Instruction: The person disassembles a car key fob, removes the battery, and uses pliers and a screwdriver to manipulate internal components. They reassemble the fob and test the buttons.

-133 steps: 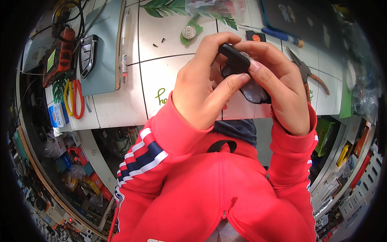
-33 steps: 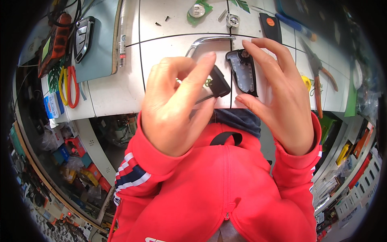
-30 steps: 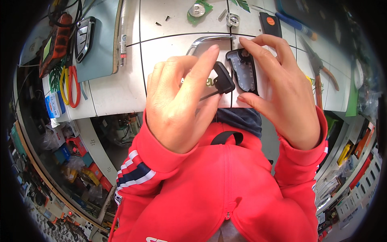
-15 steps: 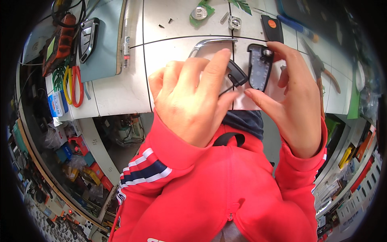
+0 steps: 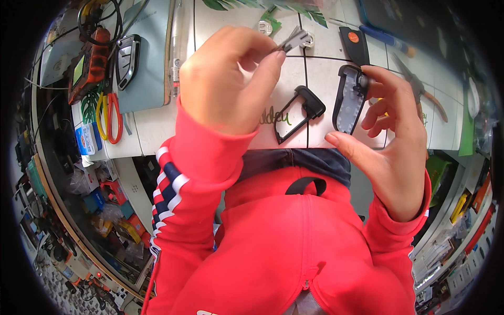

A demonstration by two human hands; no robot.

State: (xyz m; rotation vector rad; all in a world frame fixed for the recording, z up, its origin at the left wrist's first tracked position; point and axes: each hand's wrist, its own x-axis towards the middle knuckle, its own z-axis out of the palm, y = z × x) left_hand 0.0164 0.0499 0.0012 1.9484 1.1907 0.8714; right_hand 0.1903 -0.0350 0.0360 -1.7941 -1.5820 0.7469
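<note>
My left hand [image 5: 223,79] is raised over the back of the bench, fingers closed on a small silver metal piece [image 5: 294,41]. Below it to the right, a black open frame [image 5: 310,105] lies on the white tiles [image 5: 325,73]. My right hand [image 5: 394,131] has a black key-fob shell [image 5: 349,100] with a grey inner face between index finger at its top and thumb at its lower end, other fingers curled beside it. Behind are a silver housing [image 5: 310,39], partly hidden, and a green board [image 5: 265,21] with a silver coin cell.
At left are a red tester [image 5: 89,60] with cables, scissors [image 5: 113,118], a silver-edged key fob [image 5: 127,63] on a grey mat and a pen. At right lie a black fob cover [image 5: 352,42], a blue screwdriver [image 5: 394,42], pliers [image 5: 415,89] and a dark mat [image 5: 394,16].
My left hand has left the black frame on the tiles and risen with a silver piece; the curved chrome piece is gone from its spot. The shell has shifted right with my right hand.
</note>
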